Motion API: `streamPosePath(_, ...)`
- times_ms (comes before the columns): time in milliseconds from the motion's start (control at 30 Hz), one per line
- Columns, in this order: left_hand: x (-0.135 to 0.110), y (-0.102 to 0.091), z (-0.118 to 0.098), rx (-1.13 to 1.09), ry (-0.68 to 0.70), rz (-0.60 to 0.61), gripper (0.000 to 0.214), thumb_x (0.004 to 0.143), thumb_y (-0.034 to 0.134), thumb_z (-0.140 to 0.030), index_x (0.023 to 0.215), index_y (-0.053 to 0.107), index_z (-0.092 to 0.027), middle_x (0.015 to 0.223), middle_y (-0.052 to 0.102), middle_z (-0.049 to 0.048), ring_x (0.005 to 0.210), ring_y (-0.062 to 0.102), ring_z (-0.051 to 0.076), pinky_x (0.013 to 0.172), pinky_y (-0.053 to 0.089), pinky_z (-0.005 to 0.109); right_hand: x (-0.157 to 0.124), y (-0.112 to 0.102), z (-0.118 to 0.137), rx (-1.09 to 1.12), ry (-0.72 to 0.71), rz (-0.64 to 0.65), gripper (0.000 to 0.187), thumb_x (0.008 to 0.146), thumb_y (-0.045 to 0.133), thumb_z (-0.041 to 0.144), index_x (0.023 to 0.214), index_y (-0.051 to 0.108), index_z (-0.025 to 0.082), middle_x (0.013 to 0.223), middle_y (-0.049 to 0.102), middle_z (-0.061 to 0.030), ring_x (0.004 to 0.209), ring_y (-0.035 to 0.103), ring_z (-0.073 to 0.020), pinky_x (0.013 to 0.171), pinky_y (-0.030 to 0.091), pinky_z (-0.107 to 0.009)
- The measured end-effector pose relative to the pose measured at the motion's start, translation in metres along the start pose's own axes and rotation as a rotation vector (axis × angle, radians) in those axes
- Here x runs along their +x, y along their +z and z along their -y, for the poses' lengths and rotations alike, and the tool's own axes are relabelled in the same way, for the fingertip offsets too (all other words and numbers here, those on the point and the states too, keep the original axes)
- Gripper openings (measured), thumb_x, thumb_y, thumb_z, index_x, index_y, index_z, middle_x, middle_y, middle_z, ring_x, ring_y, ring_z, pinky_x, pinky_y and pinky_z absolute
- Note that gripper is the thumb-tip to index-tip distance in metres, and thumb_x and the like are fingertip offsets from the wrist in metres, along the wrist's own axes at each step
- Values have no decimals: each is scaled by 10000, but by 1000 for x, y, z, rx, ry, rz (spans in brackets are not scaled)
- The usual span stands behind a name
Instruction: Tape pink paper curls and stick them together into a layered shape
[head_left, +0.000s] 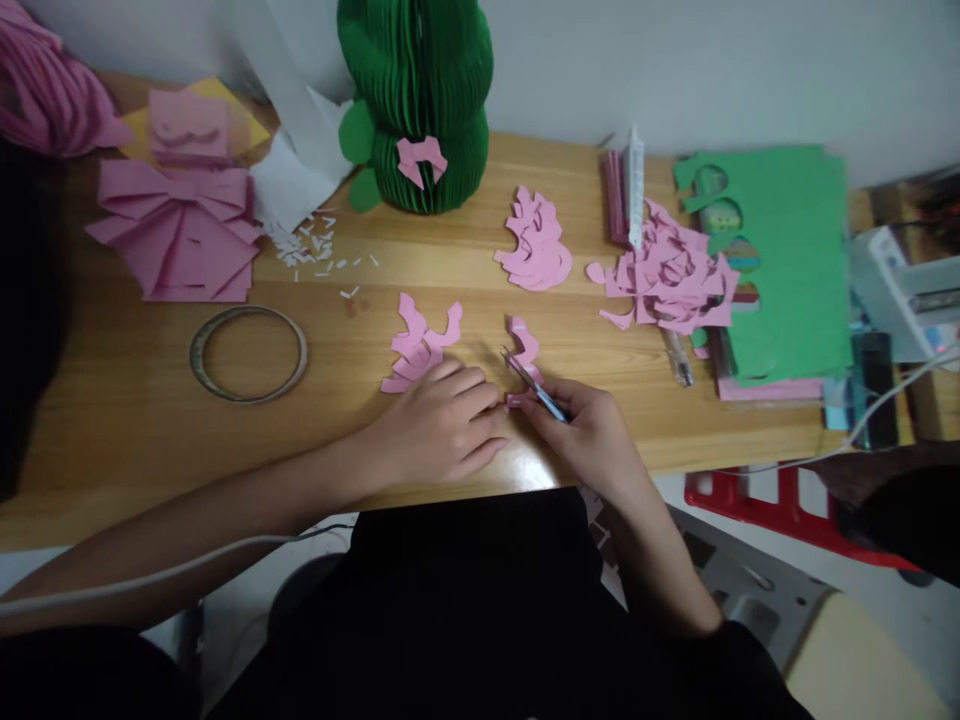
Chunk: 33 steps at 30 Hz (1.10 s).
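Right hand (592,430) grips a slim blue-and-silver pointed tool (545,396). Left hand (454,425) lies curled beside wavy pink paper cutouts (414,358), its grip hard to tell

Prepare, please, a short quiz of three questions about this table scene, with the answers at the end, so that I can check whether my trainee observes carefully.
1. Multiple choice: which hand holds the tweezers? A) left; B) right; C) neither.
2. True or false: in the picture, the round ring lies further left than the pleated paper shape.
3. Short answer: what colour is the top of the large sheet stack at the right of the picture?

Key: 1: B, the right hand. 2: True. 3: Green.
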<state>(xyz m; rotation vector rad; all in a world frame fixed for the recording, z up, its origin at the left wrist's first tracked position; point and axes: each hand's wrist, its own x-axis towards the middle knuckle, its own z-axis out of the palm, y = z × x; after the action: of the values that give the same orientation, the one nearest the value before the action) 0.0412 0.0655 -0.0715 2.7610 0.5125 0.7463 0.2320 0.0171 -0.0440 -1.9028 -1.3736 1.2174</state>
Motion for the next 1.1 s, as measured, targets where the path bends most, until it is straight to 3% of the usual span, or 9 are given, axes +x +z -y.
streamPosePath(333,2,1,0,0,9,-22,244,931,499,-255,799,682,-160,767,659,42,761,533,202,703,390,354,-2,6,-4,-32,3,-30,213,808,615,345,788,700,151,687,712,-43,618,605,-165,592,445,-275)
streamPosePath(567,0,3,1,27,14,-42,253,947,482,-261,956,690,-119,807,683,50,787,563,214,716,414,364,-3,9,-9,-74,-9,-63,223,808,609,342,815,713,145,697,729,-53,594,613,-167,588,450,-277)
streamPosePath(867,3,2,0,93,29,23,259,950,486,-271,865,691,-137,789,668,54,776,555,208,700,401,354,-5,14,-9,-127,-38,-115,219,801,611,332,834,724,147,717,749,-62,581,629,-164,580,459,-276)
streamPosePath(1100,4,1,0,120,35,14,262,955,479,-269,870,688,-135,778,670,48,748,555,200,686,398,348,-4,15,-8,-218,-20,-182,255,784,610,380,836,724,158,730,756,-89,642,677,-214,602,460,-306)
